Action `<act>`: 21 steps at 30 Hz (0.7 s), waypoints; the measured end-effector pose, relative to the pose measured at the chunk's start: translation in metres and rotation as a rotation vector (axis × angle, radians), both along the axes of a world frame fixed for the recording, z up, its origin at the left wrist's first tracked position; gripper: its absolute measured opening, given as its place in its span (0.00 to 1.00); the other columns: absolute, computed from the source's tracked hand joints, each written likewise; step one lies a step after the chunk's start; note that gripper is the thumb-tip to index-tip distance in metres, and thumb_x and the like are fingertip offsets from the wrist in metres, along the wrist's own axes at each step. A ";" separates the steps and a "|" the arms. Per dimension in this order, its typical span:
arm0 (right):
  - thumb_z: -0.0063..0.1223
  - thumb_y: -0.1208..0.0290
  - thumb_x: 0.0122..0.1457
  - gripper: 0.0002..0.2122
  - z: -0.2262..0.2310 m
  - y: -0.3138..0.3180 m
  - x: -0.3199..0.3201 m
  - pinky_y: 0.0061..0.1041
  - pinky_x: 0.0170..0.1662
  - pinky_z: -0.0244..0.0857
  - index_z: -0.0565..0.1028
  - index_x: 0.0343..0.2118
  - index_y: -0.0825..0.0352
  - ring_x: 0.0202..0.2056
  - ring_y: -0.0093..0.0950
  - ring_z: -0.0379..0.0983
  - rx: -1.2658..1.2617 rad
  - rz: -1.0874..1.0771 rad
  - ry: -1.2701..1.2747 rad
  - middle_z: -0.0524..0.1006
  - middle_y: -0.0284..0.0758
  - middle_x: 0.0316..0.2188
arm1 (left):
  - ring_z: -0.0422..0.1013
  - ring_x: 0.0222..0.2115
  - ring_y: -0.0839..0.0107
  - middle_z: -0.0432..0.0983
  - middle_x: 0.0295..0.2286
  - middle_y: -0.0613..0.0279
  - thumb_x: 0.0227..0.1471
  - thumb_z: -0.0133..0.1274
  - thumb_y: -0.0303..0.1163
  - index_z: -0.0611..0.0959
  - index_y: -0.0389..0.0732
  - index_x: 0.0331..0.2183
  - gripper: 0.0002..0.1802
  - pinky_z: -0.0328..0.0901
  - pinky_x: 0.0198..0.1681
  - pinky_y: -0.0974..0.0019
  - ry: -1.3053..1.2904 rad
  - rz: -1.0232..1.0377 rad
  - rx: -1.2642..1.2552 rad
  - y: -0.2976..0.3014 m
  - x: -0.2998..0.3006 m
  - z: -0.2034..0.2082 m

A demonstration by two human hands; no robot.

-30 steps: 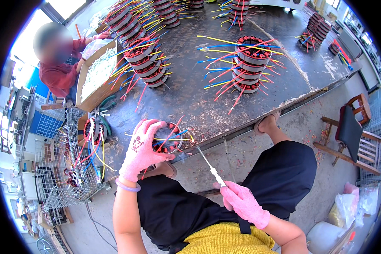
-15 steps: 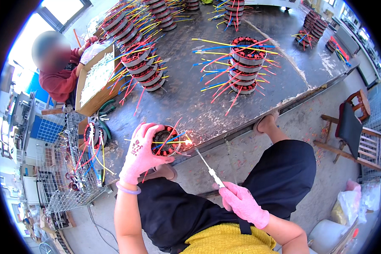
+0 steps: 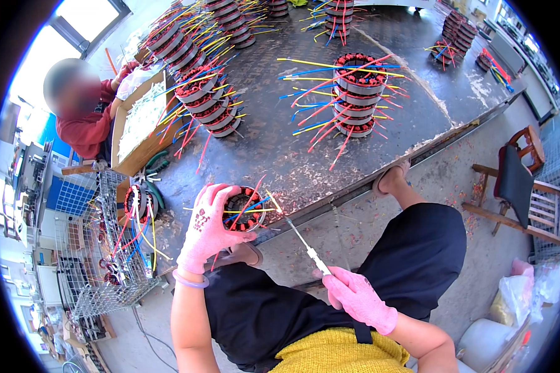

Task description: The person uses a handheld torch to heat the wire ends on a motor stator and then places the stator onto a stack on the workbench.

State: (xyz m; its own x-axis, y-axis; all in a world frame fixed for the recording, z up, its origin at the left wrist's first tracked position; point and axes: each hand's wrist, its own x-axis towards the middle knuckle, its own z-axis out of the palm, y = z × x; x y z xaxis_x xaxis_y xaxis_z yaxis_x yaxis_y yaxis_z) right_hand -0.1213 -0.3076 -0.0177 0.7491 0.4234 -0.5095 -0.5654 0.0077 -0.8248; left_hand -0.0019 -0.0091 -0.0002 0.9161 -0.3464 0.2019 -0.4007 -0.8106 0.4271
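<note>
My left hand [image 3: 205,227], in a pink glove, is closed around the rim of a motor stator [image 3: 262,219] with red windings, at the table's front edge. Red, blue and yellow wires stick out of it. In my gloved right hand [image 3: 359,298] is a slim rod tool [image 3: 309,248] with a pale handle. Its thin tip points up and left at the end of a yellow wire [image 3: 275,202] from the stator. A small orange glow shows where tip and wire end come close; whether they touch I cannot tell.
A stator stack [image 3: 358,99] stands ahead on the dark table [image 3: 280,124], with several taller stacks at the far left. Pliers [image 3: 157,163] lie by a cardboard box [image 3: 140,155] of white pieces. A person [image 3: 84,118] in red works behind the box. A chair [image 3: 515,180] stands right.
The bright flare at the wire end has shrunk to a small orange glow, and the yellow wire end sits slightly higher. Both hands keep their hold.
</note>
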 end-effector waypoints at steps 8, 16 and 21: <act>0.42 0.62 0.70 0.17 -0.001 0.000 0.001 0.22 0.27 0.59 0.72 0.52 0.71 0.21 0.16 0.62 -0.050 0.026 -0.032 0.66 0.27 0.19 | 0.67 0.49 0.50 0.72 0.45 0.53 0.21 0.75 0.38 0.76 0.38 0.47 0.45 0.62 0.56 0.52 0.013 0.007 -0.029 -0.001 0.000 0.000; 0.42 0.62 0.70 0.18 0.007 0.000 0.004 0.21 0.27 0.59 0.72 0.53 0.71 0.22 0.15 0.62 -0.057 0.046 -0.004 0.67 0.27 0.20 | 0.67 0.49 0.51 0.72 0.45 0.54 0.21 0.75 0.38 0.76 0.38 0.47 0.45 0.62 0.56 0.53 0.034 0.016 -0.035 -0.002 -0.001 0.001; 0.42 0.62 0.70 0.18 0.001 0.001 0.002 0.21 0.27 0.60 0.72 0.53 0.71 0.22 0.15 0.62 -0.040 0.021 -0.013 0.67 0.27 0.20 | 0.67 0.50 0.54 0.70 0.48 0.53 0.19 0.77 0.33 0.74 0.38 0.50 0.50 0.68 0.52 0.57 0.022 -0.003 0.028 0.000 0.000 0.001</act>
State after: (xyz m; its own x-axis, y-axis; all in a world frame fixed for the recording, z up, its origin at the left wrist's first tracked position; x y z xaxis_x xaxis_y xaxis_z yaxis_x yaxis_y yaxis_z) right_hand -0.1194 -0.3064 -0.0163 0.7470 0.4187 -0.5165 -0.5541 -0.0374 -0.8316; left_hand -0.0020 -0.0093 0.0008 0.9190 -0.3548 0.1718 -0.3942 -0.8209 0.4132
